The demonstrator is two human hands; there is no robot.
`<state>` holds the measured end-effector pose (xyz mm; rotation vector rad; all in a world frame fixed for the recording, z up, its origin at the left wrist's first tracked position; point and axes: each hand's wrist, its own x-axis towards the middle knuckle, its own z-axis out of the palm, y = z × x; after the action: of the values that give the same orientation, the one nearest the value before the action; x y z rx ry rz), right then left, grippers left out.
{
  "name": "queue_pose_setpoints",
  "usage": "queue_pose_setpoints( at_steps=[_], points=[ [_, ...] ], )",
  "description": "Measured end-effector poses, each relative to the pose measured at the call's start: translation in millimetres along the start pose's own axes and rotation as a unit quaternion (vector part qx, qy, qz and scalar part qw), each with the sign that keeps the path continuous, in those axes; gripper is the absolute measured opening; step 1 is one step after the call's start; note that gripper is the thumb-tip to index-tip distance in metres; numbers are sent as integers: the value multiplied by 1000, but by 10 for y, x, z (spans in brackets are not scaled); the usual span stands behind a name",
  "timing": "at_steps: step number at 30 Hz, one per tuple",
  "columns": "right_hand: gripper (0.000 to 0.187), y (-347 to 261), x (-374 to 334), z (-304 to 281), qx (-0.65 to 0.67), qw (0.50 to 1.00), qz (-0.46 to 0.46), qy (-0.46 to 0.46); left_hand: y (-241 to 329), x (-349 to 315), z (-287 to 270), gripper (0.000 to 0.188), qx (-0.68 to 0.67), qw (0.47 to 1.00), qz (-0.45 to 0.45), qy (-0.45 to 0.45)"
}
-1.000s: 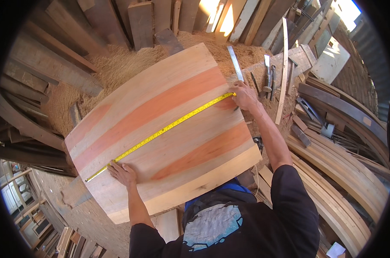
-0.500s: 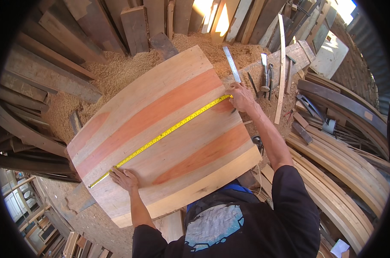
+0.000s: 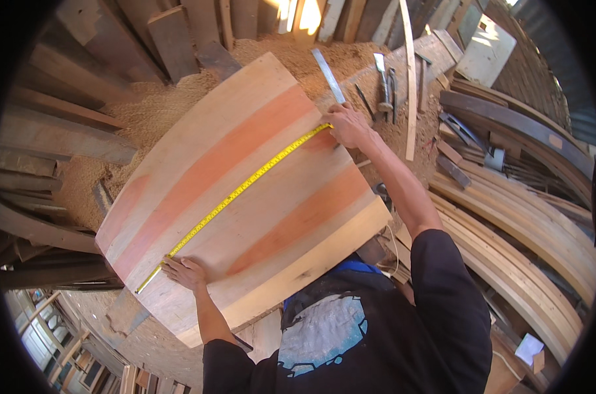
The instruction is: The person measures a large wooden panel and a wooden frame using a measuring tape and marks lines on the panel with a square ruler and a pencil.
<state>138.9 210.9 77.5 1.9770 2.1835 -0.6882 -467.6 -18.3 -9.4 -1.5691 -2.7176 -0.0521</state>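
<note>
A wide wooden panel [image 3: 209, 230] with pale and reddish stripes lies in front of me. The yellow blade of a tape measure [image 3: 235, 192] stretches across it from the lower left edge to the upper right edge. My left hand [image 3: 185, 272] rests on the panel near the blade's left end, fingers stretched out and their tips against the tape. At the far right edge, my right hand [image 3: 350, 126] is closed around the other end of the tape measure; its case is hidden by the fingers.
Beyond my right hand are a metal ruler [image 3: 327, 73], a chisel [image 3: 381, 79] and a thin wood strip [image 3: 409, 85]. Curved planks [image 3: 508, 243] are stacked at the right. Upright boards [image 3: 173, 43] stand behind sawdust [image 3: 163, 108] at the back.
My view has shifted, so the panel's far end and the tools appear further left and higher. Both hands stay at about the same places along the tape.
</note>
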Motion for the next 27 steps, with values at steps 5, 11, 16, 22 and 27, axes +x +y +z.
queue_pose_setpoints(
  at_steps=[5, 11, 16, 22, 27],
  points=[
    [45, -89, -217, 13, 29, 999, -15, -29, -44, 31, 34, 72, -13, 1000, -1, 7],
    [44, -94, -423, 127, 26, 998, -26, -46, -38, 66, 58, 73, -7, 1000, -9, -7],
    [42, -291, -606, 156, 39, 996, -31, -72, -171, 67, 90, 73, 42, 998, -41, -4],
    [41, -462, -1152, 481, 54, 982, -62, -169, 946, -367, 63, 78, 47, 988, -130, -71],
    [37, -201, -1178, 454, 179, 975, -60, -117, 1912, -483, 65, 79, 60, 994, -25, -85]
  ],
)
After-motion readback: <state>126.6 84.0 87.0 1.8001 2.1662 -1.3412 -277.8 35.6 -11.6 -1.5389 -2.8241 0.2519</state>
